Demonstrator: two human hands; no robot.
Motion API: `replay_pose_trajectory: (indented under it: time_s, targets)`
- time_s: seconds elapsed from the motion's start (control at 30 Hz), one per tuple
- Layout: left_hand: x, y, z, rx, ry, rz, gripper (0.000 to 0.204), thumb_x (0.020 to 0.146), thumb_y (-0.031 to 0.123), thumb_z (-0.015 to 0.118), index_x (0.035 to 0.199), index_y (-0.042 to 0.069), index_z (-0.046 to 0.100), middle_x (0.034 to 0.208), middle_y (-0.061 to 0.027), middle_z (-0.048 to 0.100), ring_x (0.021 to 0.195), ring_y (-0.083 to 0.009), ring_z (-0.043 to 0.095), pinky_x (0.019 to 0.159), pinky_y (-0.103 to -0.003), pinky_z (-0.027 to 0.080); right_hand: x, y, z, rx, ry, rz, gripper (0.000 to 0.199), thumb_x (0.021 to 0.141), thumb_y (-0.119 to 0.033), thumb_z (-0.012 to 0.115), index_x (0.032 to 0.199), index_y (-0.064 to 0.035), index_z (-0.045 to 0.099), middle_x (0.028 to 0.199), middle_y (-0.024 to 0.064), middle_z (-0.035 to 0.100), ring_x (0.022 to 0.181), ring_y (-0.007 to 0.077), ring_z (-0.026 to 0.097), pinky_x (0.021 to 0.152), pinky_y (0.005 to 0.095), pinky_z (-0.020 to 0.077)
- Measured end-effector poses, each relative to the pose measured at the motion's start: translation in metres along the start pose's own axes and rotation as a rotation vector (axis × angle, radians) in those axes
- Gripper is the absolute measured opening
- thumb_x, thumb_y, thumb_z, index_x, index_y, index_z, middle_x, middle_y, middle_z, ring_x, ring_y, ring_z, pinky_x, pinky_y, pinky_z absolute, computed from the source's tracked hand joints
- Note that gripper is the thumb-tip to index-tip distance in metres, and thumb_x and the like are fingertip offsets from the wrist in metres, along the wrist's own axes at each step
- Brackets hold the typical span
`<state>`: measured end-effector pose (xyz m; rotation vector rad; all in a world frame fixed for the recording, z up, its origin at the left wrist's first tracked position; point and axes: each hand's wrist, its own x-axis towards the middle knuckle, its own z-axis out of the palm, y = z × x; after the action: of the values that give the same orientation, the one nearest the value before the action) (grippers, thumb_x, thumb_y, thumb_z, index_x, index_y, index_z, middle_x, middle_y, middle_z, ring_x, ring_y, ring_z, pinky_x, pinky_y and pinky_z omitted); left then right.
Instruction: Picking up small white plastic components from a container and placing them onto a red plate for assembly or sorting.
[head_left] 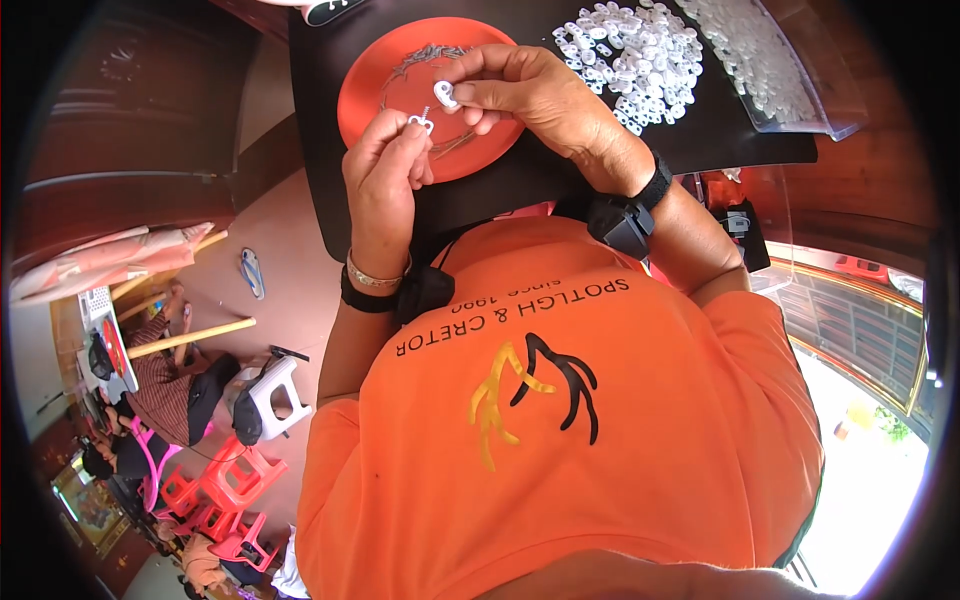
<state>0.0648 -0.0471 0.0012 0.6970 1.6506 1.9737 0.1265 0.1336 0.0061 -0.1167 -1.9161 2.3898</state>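
Observation:
Over an orange-red round plate, my left hand pinches a small white looped plastic piece. A thin screw-like pin stands up from it. Close by on the right, the thumb and fingers of my right hand close on a white oval plastic piece with a dark hole. The two pieces are near each other but look apart. Thin grey nails or screws lie in a heap at the far side of the plate, partly behind my right hand.
A heap of small white oval pieces lies on the black table to the right. Beyond it stands a clear plastic tray full of whitish pieces. Red stools, a white stool and other people are off to the left.

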Motion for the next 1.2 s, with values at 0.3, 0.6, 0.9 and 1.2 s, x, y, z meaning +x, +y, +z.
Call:
replay_pose_trajectory:
  time_s: [0.3,0.6,0.9,1.2]
  targets:
    - [-0.003,-0.006,0.002,-0.039,-0.018,-0.061,0.018,0.091,0.013,0.05,0.076,0.002,0.051,0.063,0.001,0.044,0.054,-0.0064,0.038,0.051,-0.022,0.033,-0.006,-0.006,0.006,-0.118,-0.057,-0.021,0.02,0.09,-0.007,0.061,0.108,0.0007,0.064,0.092,0.0052,0.067,0.076,0.0091,0.062,0.072,0.0212,0.0521]
    - [-0.005,-0.008,0.003,0.008,-0.033,-0.02,0.02,0.092,0.014,0.051,0.075,0.003,0.05,0.063,0.0015,0.044,0.054,-0.0051,0.038,0.05,-0.021,0.032,-0.01,-0.001,0.011,-0.238,-0.054,-0.114,0.017,0.089,-0.002,0.06,0.105,0.0025,0.065,0.09,0.0071,0.068,0.083,0.0124,0.065,0.078,0.0244,0.053]
    - [-0.005,0.0,0.014,0.054,0.006,0.027,0.022,0.093,0.012,0.047,0.073,0.002,0.047,0.061,0.0,0.039,0.054,-0.0094,0.04,0.053,-0.023,0.033,-0.016,-0.002,0.017,-0.356,-0.018,-0.306,0.017,0.087,0.0,0.063,0.103,0.0016,0.065,0.093,0.0057,0.068,0.09,0.0124,0.065,0.082,0.0263,0.0526]
    - [-0.007,0.0,0.015,-0.048,0.032,-0.003,0.023,0.093,0.017,0.048,0.08,-0.001,0.055,0.06,-0.0014,0.047,0.054,-0.0083,0.044,0.051,-0.022,0.035,-0.017,0.001,0.015,-0.5,-0.018,-0.519,0.026,0.079,-0.001,0.071,0.104,-0.0016,0.065,0.089,0.0046,0.064,0.085,0.0152,0.064,0.078,0.0275,0.0514]
